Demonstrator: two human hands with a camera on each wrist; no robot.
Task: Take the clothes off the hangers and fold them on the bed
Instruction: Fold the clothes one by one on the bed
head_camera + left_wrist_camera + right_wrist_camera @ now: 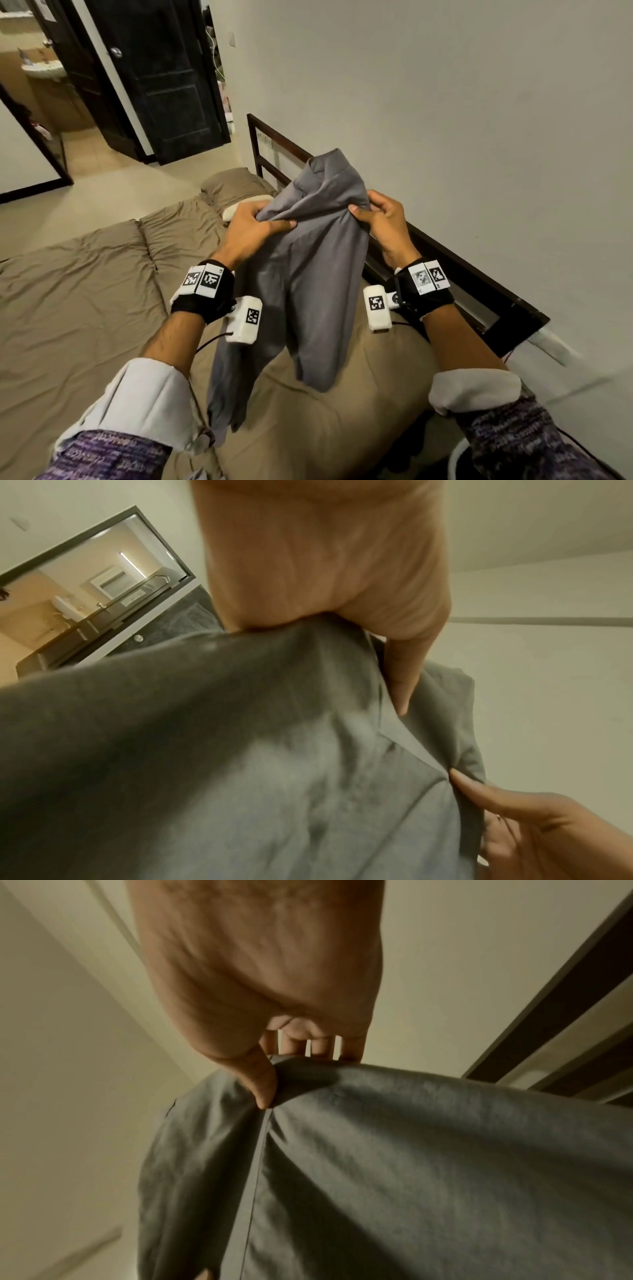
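We hold the plain grey cloth shirt (308,260) up above the tan-sheeted bed (85,291), its long axis running from the raised collar end down toward us. Our left hand (253,222) and right hand (380,219) each pinch its upper part, the cloth hanging between and below them.

Open tan bed (78,308) surface to the left and below, wide enough for either hand to sweep across. Hemmed in on the right by the dark bed rail (455,270) and the wall (479,102) just behind it. Ahead, a pillow (233,185) and headboard (270,147) (both near). Between the hands, hanging grey garment (308,274) blocking the middle.
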